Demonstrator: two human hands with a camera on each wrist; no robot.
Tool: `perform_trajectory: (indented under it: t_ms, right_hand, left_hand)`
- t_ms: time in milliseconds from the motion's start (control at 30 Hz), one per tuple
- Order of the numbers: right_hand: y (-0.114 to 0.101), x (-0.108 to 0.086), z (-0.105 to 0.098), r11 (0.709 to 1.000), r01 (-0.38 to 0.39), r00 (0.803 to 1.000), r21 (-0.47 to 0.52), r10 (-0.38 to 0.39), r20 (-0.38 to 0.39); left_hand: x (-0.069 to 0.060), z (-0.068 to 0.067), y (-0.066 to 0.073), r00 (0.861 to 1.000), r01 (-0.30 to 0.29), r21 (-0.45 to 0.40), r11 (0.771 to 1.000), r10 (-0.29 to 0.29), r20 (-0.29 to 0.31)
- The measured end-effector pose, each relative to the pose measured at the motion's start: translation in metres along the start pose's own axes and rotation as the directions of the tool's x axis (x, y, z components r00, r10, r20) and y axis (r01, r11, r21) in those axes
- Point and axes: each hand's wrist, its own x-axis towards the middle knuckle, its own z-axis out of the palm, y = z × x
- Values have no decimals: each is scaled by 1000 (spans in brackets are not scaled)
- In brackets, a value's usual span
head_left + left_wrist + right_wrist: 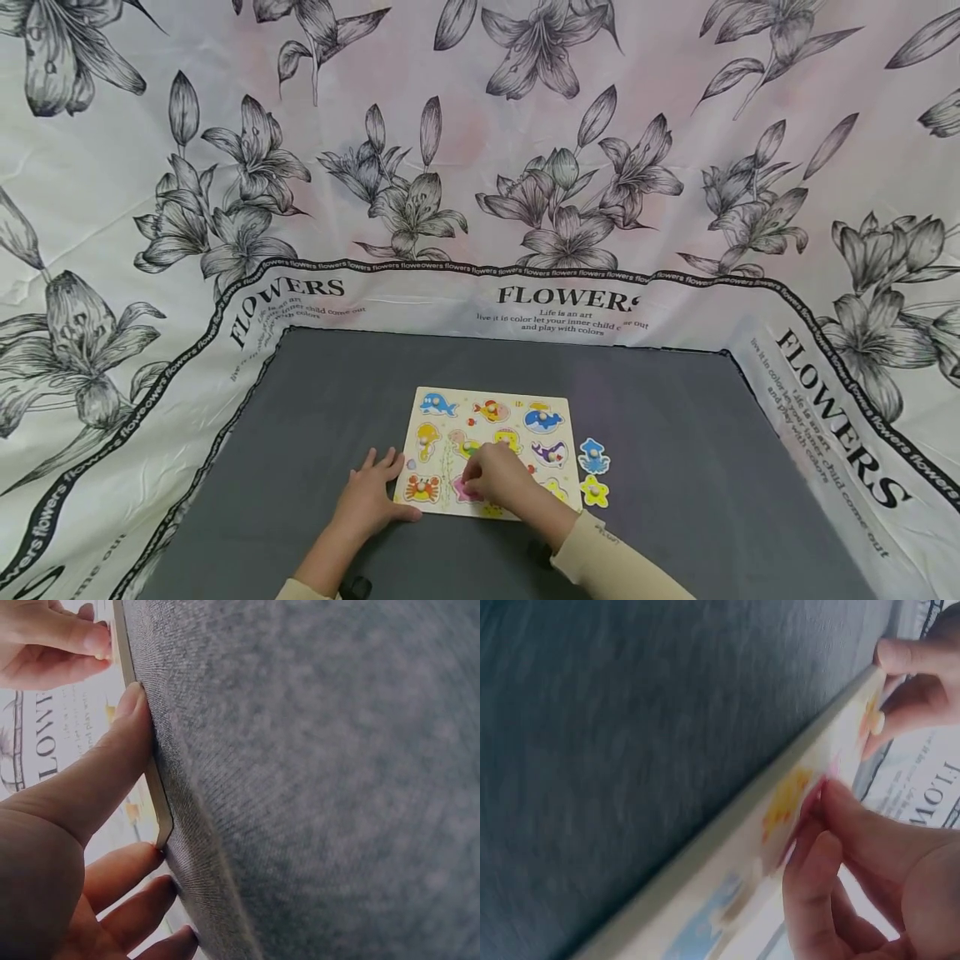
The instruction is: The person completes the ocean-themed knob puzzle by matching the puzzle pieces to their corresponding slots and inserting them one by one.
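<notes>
A cream wooden peg puzzle board (450, 427) with sea-animal pieces lies on the grey table. My right hand (498, 479) is over its lower middle, thumb and fingers pinching a pink puzzle piece (462, 490). In the right wrist view that piece (807, 804) shows as a thin reddish edge at the fingertips, tilted against the board; its full shape is hidden. At the board's lower left corner, my left hand (367, 497) is spread, the thumb along the near edge and the fingers by the left side. The left wrist view shows the thumb (124, 746) touching the board's edge.
Right of the board lie a blue sea-animal piece (594, 457) and a yellow star piece (595, 492). A crab piece (423, 488) sits near the left hand. Grey cloth (315, 400) covers the table, with a white floral sheet (420, 300) behind and at the sides.
</notes>
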Motion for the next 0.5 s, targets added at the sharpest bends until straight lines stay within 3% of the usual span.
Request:
perform_trajectory:
  t_ms: [200, 300, 367, 500]
  right_hand:
    - [9, -6, -4, 998, 56, 998, 39, -55, -22]
    - [19, -13, -19, 995, 81, 993, 63, -75, -93]
    - [27, -21, -33, 994, 87, 980, 69, -73, -185]
    - [52, -40, -63, 997, 48, 927, 67, -20, -374]
  left_hand:
    - [3, 1, 1, 1000, -13, 8, 1000, 13, 2]
    - [2, 2, 0, 1000, -15, 2, 1000, 15, 12]
    - [1, 1, -1, 1000, -20, 4, 1000, 20, 10]
    - [1, 2, -1, 1000, -29, 12, 1000, 29, 10]
